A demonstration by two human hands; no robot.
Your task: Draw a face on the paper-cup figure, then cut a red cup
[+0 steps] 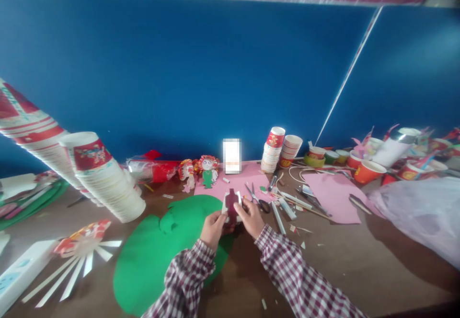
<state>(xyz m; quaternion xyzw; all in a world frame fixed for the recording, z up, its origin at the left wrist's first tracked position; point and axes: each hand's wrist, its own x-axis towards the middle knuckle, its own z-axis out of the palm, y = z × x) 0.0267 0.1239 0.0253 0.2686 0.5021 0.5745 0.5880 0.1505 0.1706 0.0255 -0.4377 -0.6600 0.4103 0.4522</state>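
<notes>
Both of my hands hold a small dark red and white paper piece (232,202) above the table, near the middle. My left hand (212,229) pinches its left edge, and my right hand (250,216) grips the right side with the thumb on its front. Under and left of my left hand lies a large green sheet (154,260) with a cut in its upper part. Dark-handled scissors (264,206) rest just beyond my right hand, by a pink sheet (215,185). Small paper figures (207,171) stand behind the green sheet.
Tall stacks of paper cups (108,183) lean at the left, near a cup cut into strips (84,246) and a white box (25,270). More cup stacks (273,150) stand at the back. Pens, scraps, another pink sheet (330,195) and a plastic bag (420,207) lie at the right.
</notes>
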